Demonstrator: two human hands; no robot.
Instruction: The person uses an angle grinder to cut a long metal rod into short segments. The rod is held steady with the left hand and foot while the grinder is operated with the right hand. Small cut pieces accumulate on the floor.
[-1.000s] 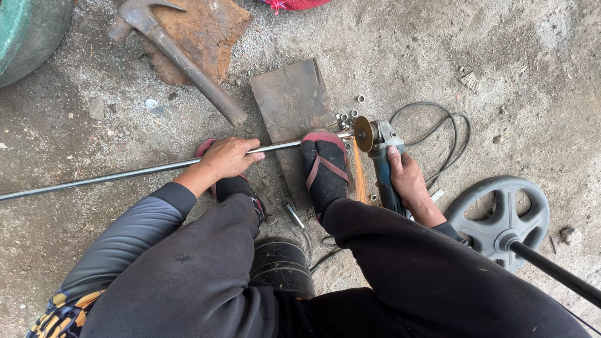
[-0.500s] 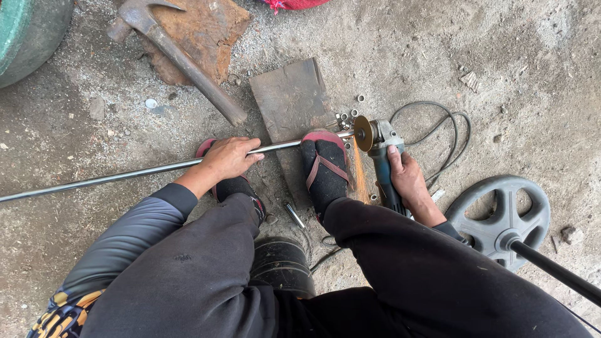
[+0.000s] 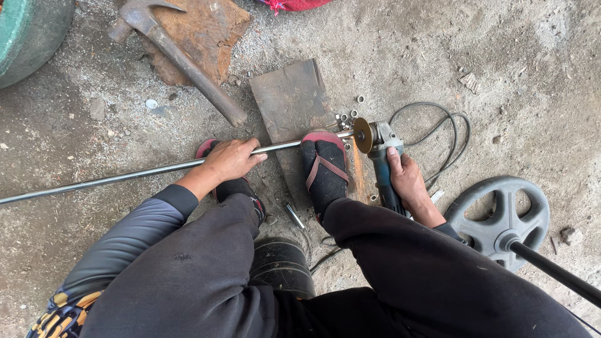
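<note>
My left hand (image 3: 229,160) grips a long thin steel rod (image 3: 113,178) that lies across the concrete floor. The rod passes under my right foot in a red sandal (image 3: 325,166), which presses it onto a flat steel plate (image 3: 289,99). My right hand (image 3: 407,181) holds a blue angle grinder (image 3: 379,156) by its body. The grinder's disc (image 3: 362,135) meets the rod's right end, and orange sparks fall below the disc. Several small cut metal rings (image 3: 348,116) lie beside the disc.
A rusty hammer (image 3: 181,56) rests on a rusty plate (image 3: 200,34) at the top. A green tub (image 3: 28,34) is at top left. The grinder's black cord (image 3: 447,134) loops at right. A grey weight plate on a bar (image 3: 498,219) lies at lower right.
Sparks now fall from the disc at the rod's end. Hands, rod and foot stay where they were.
</note>
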